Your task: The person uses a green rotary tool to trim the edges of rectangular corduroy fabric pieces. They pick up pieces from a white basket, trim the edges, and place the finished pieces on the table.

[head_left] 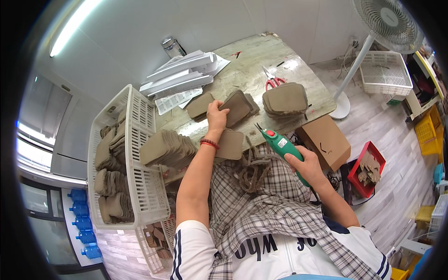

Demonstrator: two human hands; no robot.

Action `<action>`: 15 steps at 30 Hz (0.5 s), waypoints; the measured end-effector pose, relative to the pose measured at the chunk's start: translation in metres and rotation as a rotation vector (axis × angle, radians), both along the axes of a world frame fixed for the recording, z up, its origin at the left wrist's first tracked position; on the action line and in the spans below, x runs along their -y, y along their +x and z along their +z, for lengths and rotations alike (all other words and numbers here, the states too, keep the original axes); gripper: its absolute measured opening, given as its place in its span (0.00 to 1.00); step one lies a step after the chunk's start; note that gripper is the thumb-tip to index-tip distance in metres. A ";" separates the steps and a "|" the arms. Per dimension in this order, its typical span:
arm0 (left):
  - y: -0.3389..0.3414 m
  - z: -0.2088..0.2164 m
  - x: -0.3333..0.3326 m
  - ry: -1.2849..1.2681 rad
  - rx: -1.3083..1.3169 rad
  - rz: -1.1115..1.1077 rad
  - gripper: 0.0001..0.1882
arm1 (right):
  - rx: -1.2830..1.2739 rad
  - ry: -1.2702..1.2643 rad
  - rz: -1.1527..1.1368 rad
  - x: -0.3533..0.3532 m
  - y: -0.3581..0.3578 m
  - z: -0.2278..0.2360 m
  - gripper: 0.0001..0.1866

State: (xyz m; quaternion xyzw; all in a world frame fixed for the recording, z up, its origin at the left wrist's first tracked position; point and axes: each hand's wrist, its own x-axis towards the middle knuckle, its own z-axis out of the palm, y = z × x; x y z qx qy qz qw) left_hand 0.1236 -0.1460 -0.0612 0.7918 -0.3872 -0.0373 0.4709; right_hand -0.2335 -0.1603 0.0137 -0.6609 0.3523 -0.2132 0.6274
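Note:
My left hand point(216, 115) is closed at the left edge of a flat brown piece point(237, 106) with rounded corners, its thumb on top. Beside it, to the left, lies another brown piece point(199, 105). In my right hand point(309, 163) are green electric scissors point(281, 143) with a red button, their dark pointed blades toward the table's front edge. A single brown piece point(230, 144) lies near that edge, partly behind my left wrist. Brown trimmed strips point(252, 173) hang over the plaid apron on my lap. A neat brown stack point(284, 99) stands to the right.
Fanned brown pieces point(167, 148) lie at the table's left, next to a white crate point(150, 184) of similar stacks. Red-handled scissors point(274, 79), papers point(183, 77) and a flask point(172, 46) are farther back. Right: a cardboard box point(326, 142), red tray point(383, 158) and fan point(341, 105).

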 end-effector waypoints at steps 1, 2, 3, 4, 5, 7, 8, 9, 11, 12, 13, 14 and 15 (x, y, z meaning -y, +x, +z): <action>-0.003 0.003 -0.001 0.010 0.077 0.012 0.14 | -0.004 0.007 0.004 0.001 0.001 0.001 0.15; -0.002 0.008 -0.001 -0.035 0.167 0.002 0.13 | 0.000 0.009 -0.001 0.001 0.002 0.002 0.16; -0.001 0.014 -0.004 -0.096 0.001 0.021 0.12 | 0.004 0.011 -0.005 0.000 0.003 0.002 0.16; 0.000 0.029 -0.008 -0.157 -0.160 0.039 0.12 | 0.013 0.014 -0.009 0.001 0.004 0.003 0.16; 0.001 0.042 -0.011 -0.218 -0.320 0.055 0.12 | 0.035 0.014 -0.018 0.000 0.006 0.004 0.16; -0.008 0.063 -0.027 -0.667 -0.708 -0.041 0.12 | 0.079 0.014 -0.034 -0.001 0.009 0.007 0.17; -0.019 0.072 -0.034 -0.761 -0.806 -0.041 0.14 | 0.078 -0.002 -0.043 -0.001 0.011 0.008 0.17; -0.033 0.078 -0.039 -0.854 -0.903 -0.041 0.15 | 0.078 -0.017 -0.052 -0.002 0.013 0.009 0.17; -0.058 0.080 -0.048 -0.971 -1.049 -0.025 0.18 | 0.069 -0.056 -0.055 -0.006 0.018 0.012 0.17; -0.069 0.079 -0.051 -0.996 -1.103 -0.028 0.21 | 0.059 -0.083 -0.055 -0.007 0.020 0.013 0.18; -0.081 0.079 -0.054 -1.019 -1.130 -0.025 0.22 | 0.047 -0.111 -0.055 -0.010 0.021 0.015 0.18; -0.094 0.080 -0.055 -1.043 -1.160 -0.026 0.24 | 0.045 -0.108 -0.048 -0.011 0.021 0.017 0.19; -0.103 0.078 -0.055 -1.066 -1.190 -0.028 0.25 | 0.042 -0.106 -0.043 -0.013 0.020 0.019 0.19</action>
